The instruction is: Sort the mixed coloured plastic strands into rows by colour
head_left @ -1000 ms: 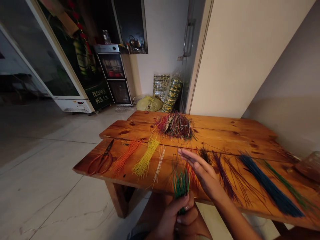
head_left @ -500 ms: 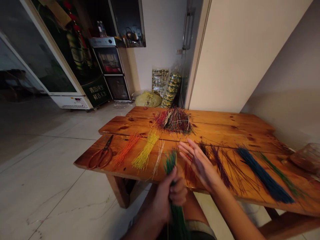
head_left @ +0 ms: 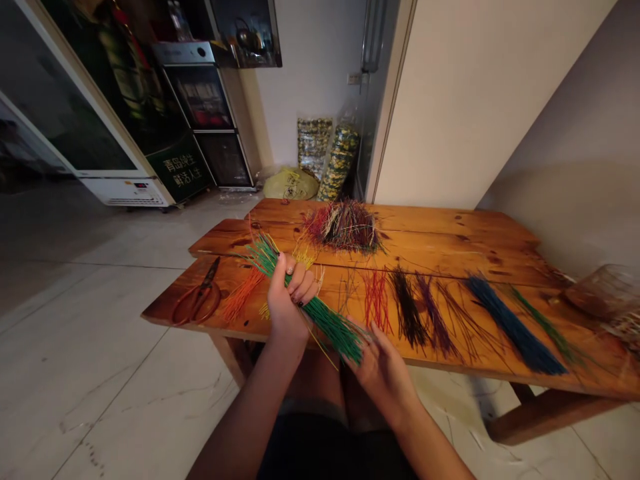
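Inspection finds your left hand clenched around a bundle of green strands, which is now raised over the near edge of the wooden table, slanting from far left to near right; earlier it sat lower, at the table's near edge. Your right hand is open and grasps nothing, its fingers just beside the bundle's near end. With that hand moved, the red strands now lie uncovered. To the left lie red-handled scissors and orange strands, while yellow strands are largely hidden behind your left hand. A mixed pile of strands sits far on the table. Black strands, purple strands and blue strands run in separate rows to the right.
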Available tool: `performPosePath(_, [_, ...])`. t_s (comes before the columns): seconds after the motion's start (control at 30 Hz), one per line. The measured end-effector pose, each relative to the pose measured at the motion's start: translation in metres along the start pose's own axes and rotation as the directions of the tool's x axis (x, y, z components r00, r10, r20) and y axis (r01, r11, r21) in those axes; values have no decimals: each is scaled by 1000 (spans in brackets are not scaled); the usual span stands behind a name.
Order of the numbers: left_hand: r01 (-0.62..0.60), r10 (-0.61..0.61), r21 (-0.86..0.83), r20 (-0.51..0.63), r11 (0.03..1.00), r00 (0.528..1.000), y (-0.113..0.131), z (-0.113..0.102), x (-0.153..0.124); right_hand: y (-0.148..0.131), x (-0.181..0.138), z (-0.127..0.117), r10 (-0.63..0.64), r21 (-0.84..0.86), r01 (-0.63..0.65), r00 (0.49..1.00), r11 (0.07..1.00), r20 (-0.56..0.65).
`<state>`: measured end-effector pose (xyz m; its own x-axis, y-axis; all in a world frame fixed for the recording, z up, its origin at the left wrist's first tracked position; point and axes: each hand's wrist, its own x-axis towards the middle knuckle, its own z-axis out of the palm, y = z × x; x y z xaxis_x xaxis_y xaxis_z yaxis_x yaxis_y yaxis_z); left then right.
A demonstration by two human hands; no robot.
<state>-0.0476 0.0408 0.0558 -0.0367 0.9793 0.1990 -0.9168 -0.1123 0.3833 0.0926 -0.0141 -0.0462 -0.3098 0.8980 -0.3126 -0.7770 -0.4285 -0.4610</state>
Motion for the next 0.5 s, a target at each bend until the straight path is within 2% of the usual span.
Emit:
performPosePath(0.23, [23,-23,-6,22,1000,999,15,14,8,9,-1,4,35,106,-36,999,994,14])
performPosePath(0.5, [15,-15,22,32,1000,999,16,10,15,8,-13,27,-26,226,39,998,973,-63])
